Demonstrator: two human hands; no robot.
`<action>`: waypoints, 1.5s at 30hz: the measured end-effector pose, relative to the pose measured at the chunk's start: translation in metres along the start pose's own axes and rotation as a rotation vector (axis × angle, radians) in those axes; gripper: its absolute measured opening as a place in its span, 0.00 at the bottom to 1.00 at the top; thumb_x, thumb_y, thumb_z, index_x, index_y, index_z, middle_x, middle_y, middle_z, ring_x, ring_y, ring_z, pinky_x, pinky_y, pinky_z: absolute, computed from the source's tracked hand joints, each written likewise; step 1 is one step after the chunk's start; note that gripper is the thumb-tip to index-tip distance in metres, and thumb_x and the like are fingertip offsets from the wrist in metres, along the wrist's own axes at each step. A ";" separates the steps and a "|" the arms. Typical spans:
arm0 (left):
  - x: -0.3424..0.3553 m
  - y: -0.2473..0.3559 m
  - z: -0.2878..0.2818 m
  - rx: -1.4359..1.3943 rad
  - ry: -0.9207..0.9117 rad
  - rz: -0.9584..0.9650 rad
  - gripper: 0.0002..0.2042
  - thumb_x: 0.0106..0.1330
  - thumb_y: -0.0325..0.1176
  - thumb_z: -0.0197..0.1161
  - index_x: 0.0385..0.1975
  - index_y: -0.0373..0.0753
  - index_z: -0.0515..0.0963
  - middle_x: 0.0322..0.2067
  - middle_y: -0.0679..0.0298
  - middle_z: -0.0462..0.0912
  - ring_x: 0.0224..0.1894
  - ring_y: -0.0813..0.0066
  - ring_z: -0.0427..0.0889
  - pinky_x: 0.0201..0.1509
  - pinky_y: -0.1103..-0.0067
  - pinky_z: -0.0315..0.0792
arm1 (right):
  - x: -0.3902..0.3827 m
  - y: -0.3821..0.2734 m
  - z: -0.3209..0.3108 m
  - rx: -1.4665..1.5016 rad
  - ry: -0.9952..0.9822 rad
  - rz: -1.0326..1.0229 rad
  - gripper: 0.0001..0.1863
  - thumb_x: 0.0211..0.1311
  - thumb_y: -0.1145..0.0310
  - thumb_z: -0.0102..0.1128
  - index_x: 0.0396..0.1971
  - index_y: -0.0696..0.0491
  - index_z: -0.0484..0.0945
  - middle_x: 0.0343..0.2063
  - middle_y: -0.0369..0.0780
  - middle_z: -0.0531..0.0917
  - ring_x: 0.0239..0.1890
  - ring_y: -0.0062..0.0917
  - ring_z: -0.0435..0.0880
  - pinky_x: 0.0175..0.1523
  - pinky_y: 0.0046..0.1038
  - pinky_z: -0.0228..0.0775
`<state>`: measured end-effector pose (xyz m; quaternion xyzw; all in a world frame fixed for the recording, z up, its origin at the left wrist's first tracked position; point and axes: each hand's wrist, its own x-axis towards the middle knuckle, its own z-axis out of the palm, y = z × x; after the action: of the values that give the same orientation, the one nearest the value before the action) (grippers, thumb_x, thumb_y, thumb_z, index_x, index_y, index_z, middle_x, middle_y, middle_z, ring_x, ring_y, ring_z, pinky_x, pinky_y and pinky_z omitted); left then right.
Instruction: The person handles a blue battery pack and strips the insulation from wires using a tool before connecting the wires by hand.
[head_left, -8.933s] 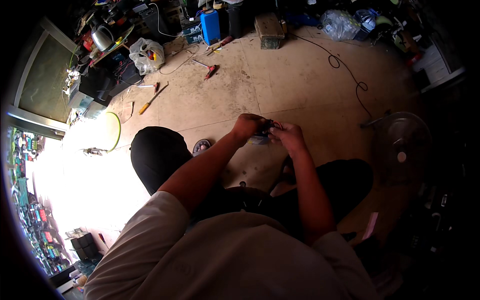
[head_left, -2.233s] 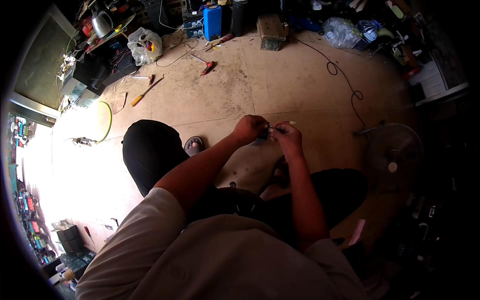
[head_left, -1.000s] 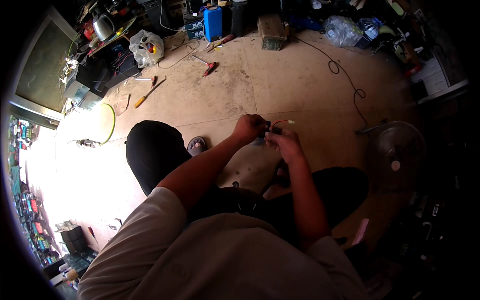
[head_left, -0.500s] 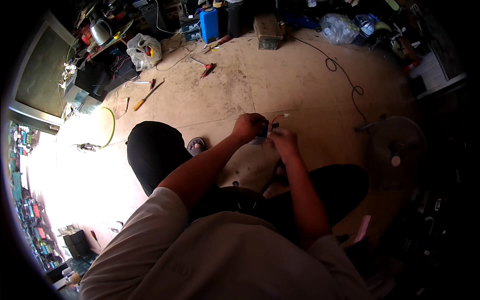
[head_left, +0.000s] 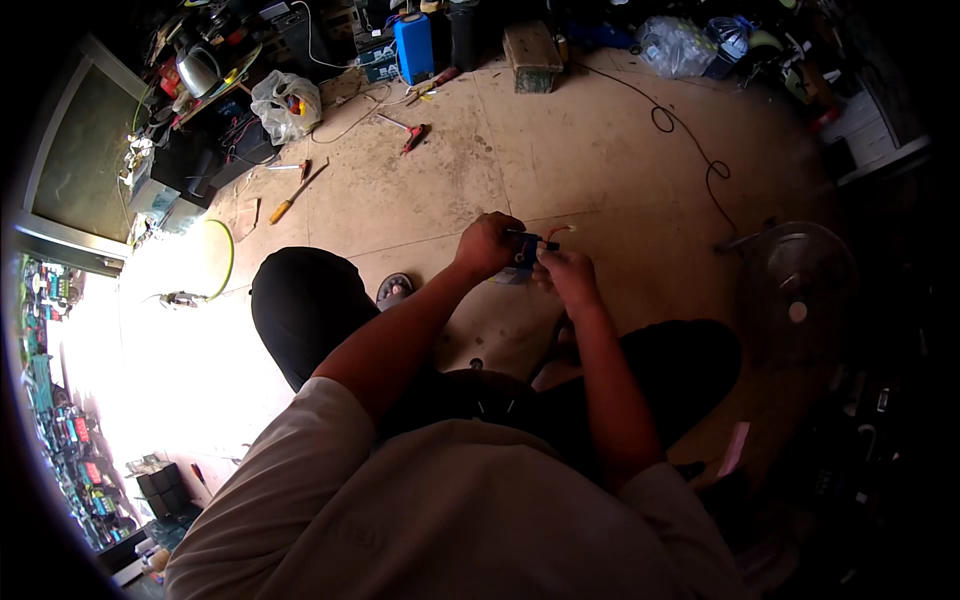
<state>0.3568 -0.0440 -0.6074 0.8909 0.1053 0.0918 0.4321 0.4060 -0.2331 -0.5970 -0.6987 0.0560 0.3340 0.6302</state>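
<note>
My left hand [head_left: 487,246] is closed around a small blue block [head_left: 523,252], perhaps a wrapped pack, held above the floor between my knees. A ring-like mark shows on its face. My right hand [head_left: 567,277] is closed at the block's right side, thumb and fingers pinched together near a dark piece; exactly what the pinch holds is hidden. Thin reddish wires [head_left: 557,231] rise from the block's far right corner and end in a pale tip. Under the block, a greyish flat part [head_left: 512,275] shows between the hands.
On the tiled floor ahead lie a yellow-handled screwdriver [head_left: 283,210] and a red-handled tool [head_left: 414,138]. A taller blue block [head_left: 413,50], a brick-like block [head_left: 532,60] and a plastic bag [head_left: 287,105] stand farther back. A round fan [head_left: 798,290] is at right; a black cable [head_left: 690,140] crosses the floor.
The blue block has turned so that more of its face shows. My left hand has shifted slightly left, and the right hand stays close beside the block.
</note>
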 end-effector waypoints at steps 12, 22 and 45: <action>-0.013 0.007 -0.003 0.181 -0.080 0.190 0.11 0.57 0.29 0.67 0.40 0.43 0.86 0.44 0.58 0.86 0.52 0.55 0.81 0.59 0.63 0.72 | -0.032 -0.035 0.005 -1.276 0.255 -0.739 0.26 0.46 0.67 0.79 0.48 0.49 0.82 0.44 0.42 0.84 0.54 0.40 0.81 0.55 0.41 0.76; -0.020 0.004 0.001 0.217 -0.059 0.283 0.12 0.57 0.34 0.69 0.41 0.43 0.83 0.45 0.60 0.84 0.55 0.57 0.79 0.60 0.64 0.69 | -0.034 -0.037 0.008 -1.217 0.087 -0.467 0.13 0.59 0.62 0.68 0.40 0.53 0.87 0.32 0.44 0.88 0.35 0.40 0.88 0.46 0.40 0.79; -0.030 0.011 -0.001 0.089 -0.096 0.300 0.11 0.53 0.30 0.71 0.36 0.39 0.84 0.38 0.54 0.83 0.41 0.51 0.83 0.45 0.63 0.78 | 0.004 -0.014 0.003 -0.105 -0.100 0.211 0.21 0.70 0.46 0.57 0.36 0.50 0.86 0.28 0.36 0.87 0.25 0.22 0.86 0.29 0.26 0.73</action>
<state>0.3291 -0.0578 -0.6008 0.9182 -0.0457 0.1076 0.3784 0.4146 -0.2265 -0.5871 -0.7035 0.0804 0.4353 0.5560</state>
